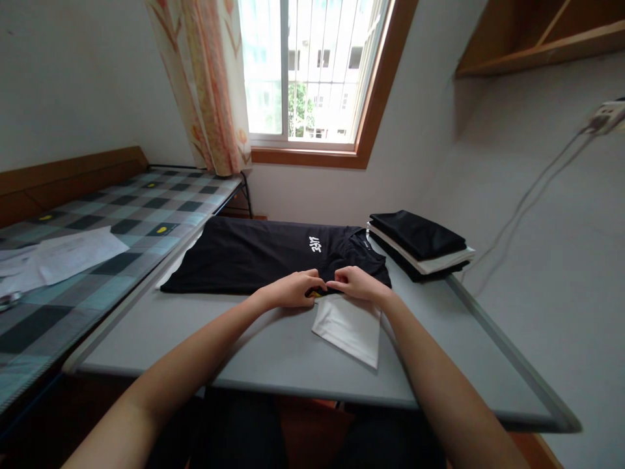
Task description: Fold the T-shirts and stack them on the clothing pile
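A black T-shirt (244,254) with white "LIFE" lettering lies flat across the table, its collar toward the right. One white sleeve (349,329) spreads toward me from its near side. At the seam between black body and white sleeve, my left hand (296,288) has its fingers curled in a pinch on the shirt, beside a small yellow patch. Close by on the right, my right hand (359,284) pinches the cloth at the top of the sleeve. The fingertips of both hands nearly meet.
A stack of folded black and white clothes (420,244) sits at the table's back right. The grey table (195,345) has a raised edge. On the left is a bed with a checked sheet (122,208) and papers (73,257). A cable (530,189) hangs along the right wall.
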{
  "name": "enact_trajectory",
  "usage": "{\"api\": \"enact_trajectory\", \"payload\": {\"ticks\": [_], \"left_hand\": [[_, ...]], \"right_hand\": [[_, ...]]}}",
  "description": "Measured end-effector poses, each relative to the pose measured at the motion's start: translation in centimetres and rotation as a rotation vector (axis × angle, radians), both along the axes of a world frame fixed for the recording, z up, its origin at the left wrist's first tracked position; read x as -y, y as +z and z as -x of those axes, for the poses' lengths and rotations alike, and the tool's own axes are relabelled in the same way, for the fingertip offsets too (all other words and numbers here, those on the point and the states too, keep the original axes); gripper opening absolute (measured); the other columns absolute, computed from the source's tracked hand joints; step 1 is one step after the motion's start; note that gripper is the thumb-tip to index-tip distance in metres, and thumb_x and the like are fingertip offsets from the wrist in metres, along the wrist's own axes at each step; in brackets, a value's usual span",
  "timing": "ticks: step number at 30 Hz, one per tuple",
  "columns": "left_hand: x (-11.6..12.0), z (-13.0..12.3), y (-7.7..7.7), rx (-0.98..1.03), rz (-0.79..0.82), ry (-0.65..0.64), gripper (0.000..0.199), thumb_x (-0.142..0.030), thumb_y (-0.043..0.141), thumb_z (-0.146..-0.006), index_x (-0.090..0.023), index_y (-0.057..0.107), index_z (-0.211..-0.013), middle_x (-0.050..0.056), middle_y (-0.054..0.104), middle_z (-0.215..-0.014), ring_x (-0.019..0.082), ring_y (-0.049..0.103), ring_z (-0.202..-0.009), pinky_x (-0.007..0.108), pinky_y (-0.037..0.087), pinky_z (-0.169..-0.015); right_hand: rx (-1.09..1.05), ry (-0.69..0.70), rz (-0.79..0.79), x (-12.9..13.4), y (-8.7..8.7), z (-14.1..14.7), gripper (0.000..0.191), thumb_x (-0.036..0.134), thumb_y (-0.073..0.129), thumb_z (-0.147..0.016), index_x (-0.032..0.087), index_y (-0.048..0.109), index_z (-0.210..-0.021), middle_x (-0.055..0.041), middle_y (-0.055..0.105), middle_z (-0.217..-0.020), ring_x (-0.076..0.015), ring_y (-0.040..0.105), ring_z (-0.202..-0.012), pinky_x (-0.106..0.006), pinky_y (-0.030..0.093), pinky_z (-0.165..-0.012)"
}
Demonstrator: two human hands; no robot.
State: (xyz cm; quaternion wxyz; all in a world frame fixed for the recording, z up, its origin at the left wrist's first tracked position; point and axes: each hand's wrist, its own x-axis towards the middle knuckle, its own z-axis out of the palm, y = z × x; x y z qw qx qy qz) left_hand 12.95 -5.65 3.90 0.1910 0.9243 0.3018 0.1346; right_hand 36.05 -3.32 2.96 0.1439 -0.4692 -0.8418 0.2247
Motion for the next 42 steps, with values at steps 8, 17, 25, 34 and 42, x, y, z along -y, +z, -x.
{"api": "enact_trajectory", "payload": {"ticks": [8, 17, 25, 34, 42], "left_hand": [[0.7, 3.5, 0.8, -0.104, -0.057, 0.024, 0.052, -0.010, 0.060, -0.073, -0.021, 0.055, -0.124, 0.002, 0.061, -0.102, 0.016, 0.060, -0.086, 0.023, 0.046, -0.075], [1.0, 11.6, -0.6, -0.187, -0.328, 0.081, 0.013, -0.017, 0.057, -0.087, -0.018, 0.068, -0.093, 0.004, 0.064, -0.090, 0.015, 0.059, -0.081, 0.025, 0.045, -0.075], [2.4, 19.7, -1.2, -0.241, -0.505, 0.174, 0.020, -0.012, 0.051, -0.090, -0.017, 0.068, -0.097, 0.005, 0.067, -0.093, 0.015, 0.060, -0.081, 0.028, 0.046, -0.076], [4.6, 26.3, -1.4, -0.165, -0.452, 0.323, 0.024, -0.025, 0.049, -0.093, -0.019, 0.071, -0.086, 0.005, 0.065, -0.082, 0.014, 0.059, -0.072, 0.026, 0.046, -0.069], [5.3, 27.2, -0.4, -0.048, -0.074, 0.445, 0.022, -0.030, 0.053, -0.081, -0.019, 0.071, -0.084, 0.005, 0.066, -0.085, 0.016, 0.061, -0.076, 0.025, 0.048, -0.072]], "right_hand": [[-0.013, 0.000, -0.020, -0.3, -0.5, 0.1, 0.046, 0.055, 0.057, -0.085, 0.019, 0.049, -0.058, 0.0028, 0.050, -0.055, -0.0098, 0.039, -0.052, -0.025, 0.024, -0.051], [-0.173, 0.177, -0.106, 1.7, -0.1, 3.7, 0.023, 0.038, 0.076, -0.075, 0.018, 0.064, -0.077, 0.0016, 0.056, -0.075, -0.0114, 0.050, -0.067, -0.023, 0.036, -0.060], [-0.228, 0.244, 0.026, 1.4, -0.7, 3.6, 0.015, 0.030, 0.075, -0.075, 0.018, 0.068, -0.080, 0.0018, 0.053, -0.075, -0.0115, 0.049, -0.068, -0.023, 0.038, -0.062], [-0.227, 0.210, 0.149, 1.4, -0.4, 3.4, 0.017, 0.030, 0.071, -0.073, 0.017, 0.063, -0.069, 0.0039, 0.051, -0.066, -0.0102, 0.044, -0.062, -0.023, 0.033, -0.056], [-0.185, 0.245, 0.180, 1.2, -0.3, 3.2, 0.027, 0.044, 0.072, -0.075, 0.017, 0.069, -0.072, 0.0014, 0.056, -0.068, -0.0117, 0.049, -0.064, -0.024, 0.037, -0.057]]}}
